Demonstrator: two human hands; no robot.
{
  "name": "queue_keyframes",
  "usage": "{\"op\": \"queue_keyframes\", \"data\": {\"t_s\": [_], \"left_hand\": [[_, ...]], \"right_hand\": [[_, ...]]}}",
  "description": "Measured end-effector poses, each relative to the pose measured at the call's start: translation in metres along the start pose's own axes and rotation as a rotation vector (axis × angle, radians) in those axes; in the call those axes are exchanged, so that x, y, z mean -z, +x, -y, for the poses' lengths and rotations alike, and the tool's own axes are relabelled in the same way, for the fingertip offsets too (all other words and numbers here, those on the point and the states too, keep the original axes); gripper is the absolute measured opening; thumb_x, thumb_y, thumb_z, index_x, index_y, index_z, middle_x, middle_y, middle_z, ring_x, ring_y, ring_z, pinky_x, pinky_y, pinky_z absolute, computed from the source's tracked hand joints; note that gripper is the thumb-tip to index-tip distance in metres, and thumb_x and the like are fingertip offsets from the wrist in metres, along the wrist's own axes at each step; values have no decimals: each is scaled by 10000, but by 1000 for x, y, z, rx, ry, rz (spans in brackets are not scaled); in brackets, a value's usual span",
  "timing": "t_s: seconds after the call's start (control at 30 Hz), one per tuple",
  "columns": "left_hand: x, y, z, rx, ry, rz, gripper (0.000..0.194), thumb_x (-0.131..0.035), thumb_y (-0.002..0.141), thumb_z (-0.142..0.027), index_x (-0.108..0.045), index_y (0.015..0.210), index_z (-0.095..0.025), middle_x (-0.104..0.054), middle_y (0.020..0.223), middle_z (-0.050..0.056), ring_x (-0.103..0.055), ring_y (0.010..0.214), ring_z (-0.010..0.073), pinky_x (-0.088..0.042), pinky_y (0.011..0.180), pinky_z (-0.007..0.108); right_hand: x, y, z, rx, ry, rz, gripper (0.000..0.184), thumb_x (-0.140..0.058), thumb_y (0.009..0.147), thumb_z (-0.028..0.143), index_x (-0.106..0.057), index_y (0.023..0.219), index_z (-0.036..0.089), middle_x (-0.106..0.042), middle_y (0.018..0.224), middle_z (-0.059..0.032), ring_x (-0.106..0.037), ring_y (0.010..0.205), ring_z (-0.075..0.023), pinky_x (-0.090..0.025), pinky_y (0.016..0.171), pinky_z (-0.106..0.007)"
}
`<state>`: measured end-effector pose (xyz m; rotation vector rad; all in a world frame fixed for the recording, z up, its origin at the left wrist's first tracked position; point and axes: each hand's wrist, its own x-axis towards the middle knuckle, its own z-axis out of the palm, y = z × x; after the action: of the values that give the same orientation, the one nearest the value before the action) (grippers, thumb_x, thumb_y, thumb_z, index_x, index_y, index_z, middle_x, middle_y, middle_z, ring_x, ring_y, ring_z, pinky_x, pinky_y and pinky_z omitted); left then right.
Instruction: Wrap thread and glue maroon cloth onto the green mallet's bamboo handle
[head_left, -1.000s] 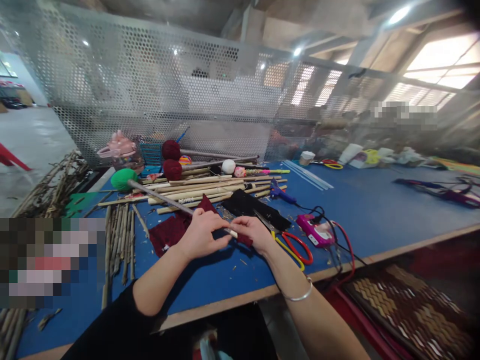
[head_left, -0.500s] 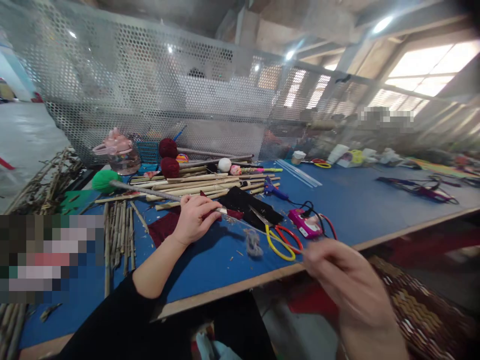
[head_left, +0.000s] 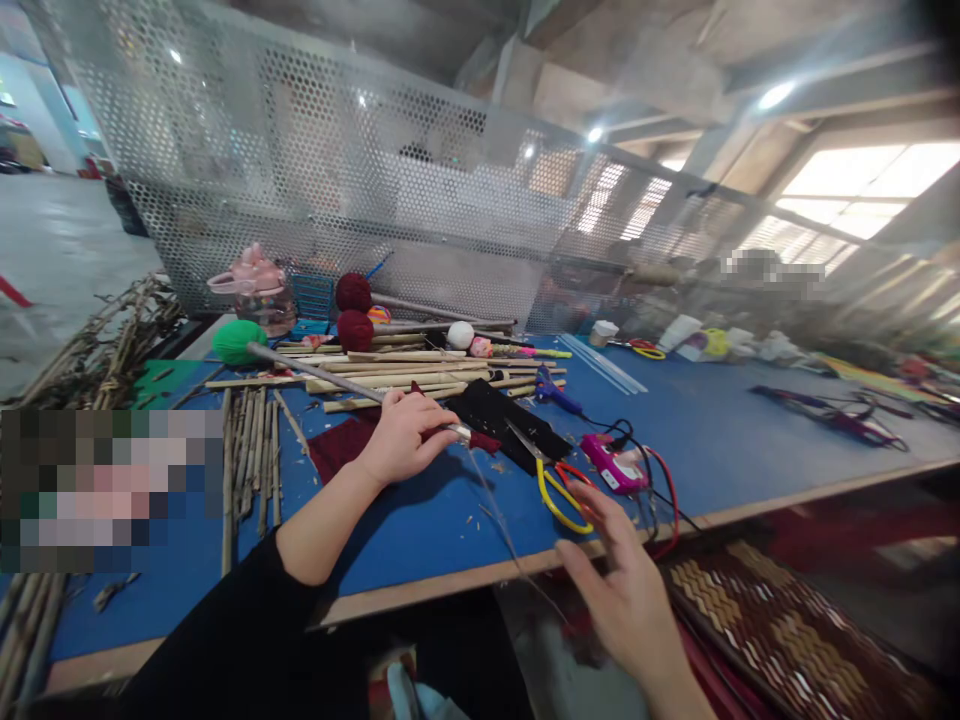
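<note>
My left hand (head_left: 405, 440) is closed around a stick wrapped in grey yarn (head_left: 330, 378), whose far end meets a green yarn ball (head_left: 238, 342). The pale bare tip of the stick pokes out past my fingers. From that tip a thin grey strand (head_left: 504, 525) hangs over the table's front edge. My right hand (head_left: 622, 580) is off that edge with thumb and fingers apart, holding nothing I can see. Just beyond its fingertips lie scissors (head_left: 559, 498) with yellow and red handles. Dark red cloth (head_left: 335, 447) and black cloth (head_left: 517, 425) lie beneath and beside the stick.
A purple device (head_left: 613, 466) with cables and a blue glue gun (head_left: 556, 390) lie right of the cloth. Bamboo sticks (head_left: 405, 376), dark red yarn balls (head_left: 354, 330) and a pink-lidded bottle (head_left: 262, 295) line the back. Twigs (head_left: 251, 450) lie left. A perforated screen (head_left: 337, 180) stands behind.
My right hand has moved left and opened, and the strand that was stretched taut to it now hangs loose. The grey tuft near the scissors no longer shows. My left hand keeps its hold.
</note>
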<state>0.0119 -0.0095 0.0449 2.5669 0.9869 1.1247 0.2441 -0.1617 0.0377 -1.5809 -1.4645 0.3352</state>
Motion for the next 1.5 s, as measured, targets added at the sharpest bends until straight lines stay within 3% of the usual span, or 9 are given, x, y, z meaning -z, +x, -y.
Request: {"op": "queue_keyframes", "data": {"t_s": [0.13, 0.27, 0.5, 0.7, 0.8, 0.93, 1.2, 1.37, 1.5], "left_hand": [[0, -1, -2, -4, 2, 16, 264, -447, 844, -419, -643, 924, -262, -654, 882, 10, -537, 844, 152, -227, 796, 358], [1, -1, 0, 14, 18, 41, 270, -445, 840, -429, -644, 925, -267, -654, 875, 7, -533, 831, 153, -230, 795, 358], [3, 1, 4, -7, -18, 135, 263, -455, 835, -424, -643, 914, -258, -651, 833, 6, -542, 826, 151, -235, 805, 353], [6, 1, 5, 17, -49, 141, 223, -490, 816, -386, -623, 932, -250, -649, 838, 5, -543, 827, 155, -245, 827, 350], [6, 1, 8, 37, -63, 140, 203, -514, 795, -342, -609, 944, -243, -650, 861, 1, -542, 818, 149, -250, 845, 348], [3, 2, 11, 61, -56, 127, 191, -514, 782, -310, -605, 930, -231, -657, 877, 1, -547, 820, 148, -251, 859, 352], [-6, 2, 15, 90, -33, 115, 193, -478, 805, -351, -596, 886, -222, -658, 829, -3, -549, 787, 145, -259, 833, 351], [-11, 1, 17, 101, -41, 141, 176, -500, 794, -365, -568, 855, -215, -642, 801, -18, -540, 751, 135, -265, 804, 342], [-10, 1, 16, 77, -62, 143, 167, -498, 796, -363, -560, 836, -213, -644, 806, -15, -547, 763, 140, -263, 807, 344]], "right_hand": [[-62, 30, 32, -55, 404, 134, 577, -612, 720, 380, -397, 1234, 230, -514, 1180, -96, -488, 1088, -198, -405, 901, -353], [-84, 40, 49, -194, 402, 542, 316, -537, 760, 438, -566, 929, 173, -597, 718, -31, -550, 645, -142, -449, 588, -257], [-49, 86, 54, 146, 8, 283, 288, -456, 823, 371, -623, 722, 159, -606, 664, -24, -523, 630, -139, -399, 610, -231], [-97, 138, 17, 102, 147, 452, 265, -506, 752, 375, -635, 709, 147, -602, 634, -4, -510, 592, -128, -387, 593, -233], [-116, 132, 3, -8, 283, 572, 254, -496, 734, 382, -587, 717, 146, -553, 570, 13, -458, 512, -107, -363, 514, -220], [-117, 107, -3, 124, 265, 596, 170, -519, 716, 287, -592, 781, 148, -604, 673, -9, -524, 624, -139, -409, 603, -238], [-105, 54, 21, 223, -303, 464, 294, -352, 870, 215, -601, 1025, 207, -684, 891, -69, -630, 740, -176, -390, 627, -240], [-90, 58, 52, 342, -564, 511, 245, -367, 874, 220, -607, 844, 183, -662, 679, -44, -597, 570, -146, -300, 520, -238], [-75, 84, 57, 411, -499, 397, 254, -397, 870, 257, -636, 809, 199, -676, 745, -40, -601, 652, -149, -322, 576, -239]]}}
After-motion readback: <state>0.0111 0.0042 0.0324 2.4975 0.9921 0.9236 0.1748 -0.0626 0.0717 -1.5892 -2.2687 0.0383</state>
